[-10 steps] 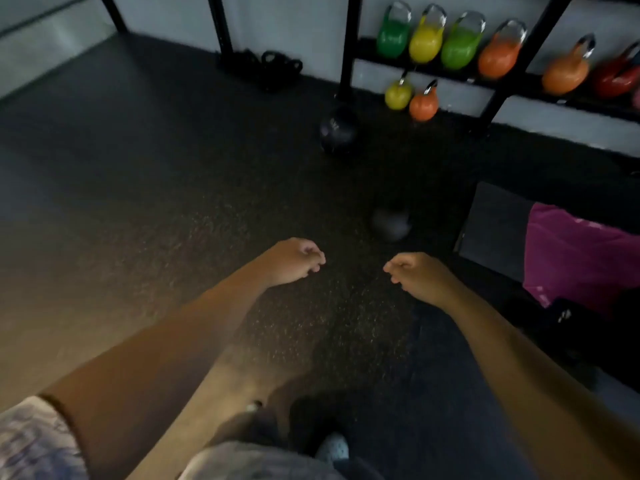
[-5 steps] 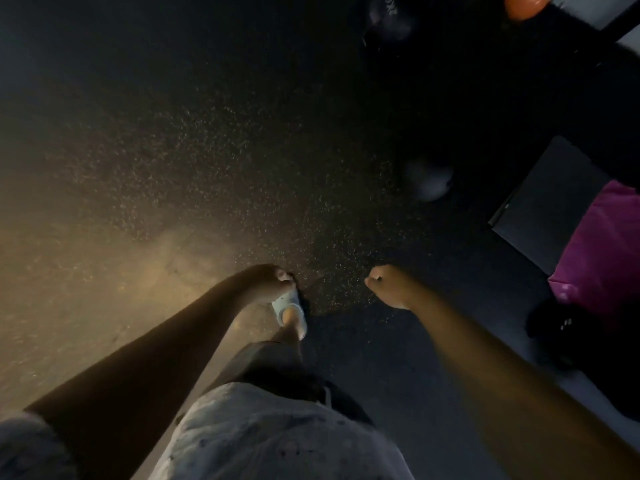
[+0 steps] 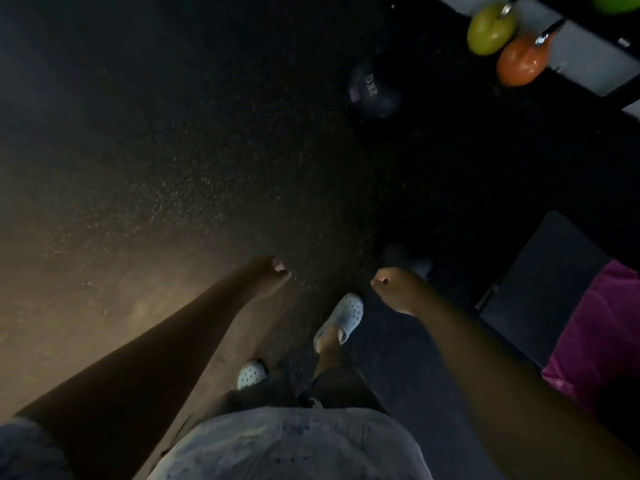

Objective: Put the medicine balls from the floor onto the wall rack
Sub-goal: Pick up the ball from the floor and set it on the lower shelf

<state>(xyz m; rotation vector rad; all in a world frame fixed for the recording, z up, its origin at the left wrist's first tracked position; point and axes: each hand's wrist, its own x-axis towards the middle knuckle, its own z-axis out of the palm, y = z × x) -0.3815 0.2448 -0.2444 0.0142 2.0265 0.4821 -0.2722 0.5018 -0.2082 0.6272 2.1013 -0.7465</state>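
A black medicine ball [image 3: 375,90] marked 2KG lies on the dark rubber floor near the rack's foot at the upper right. A smaller dark ball [image 3: 403,259] rests on the floor just beyond my right hand, partly hidden by it. My left hand [image 3: 268,277] and my right hand [image 3: 394,289] hang in front of me as loose fists, holding nothing. Both hands are well short of the 2KG ball. The rack's black frame [image 3: 588,64] shows at the top right corner.
A yellow-green kettlebell [image 3: 488,29] and an orange kettlebell [image 3: 521,60] sit by the rack. A dark box [image 3: 540,285] with a pink bag [image 3: 602,330] on it stands at the right. My feet in pale clogs [image 3: 341,318] are on the floor below.
I have stepped forward; the right foot is now ahead. The view has tipped up a little, bringing the 2KG ball and kettlebells further into frame. Both hands stay in fists.
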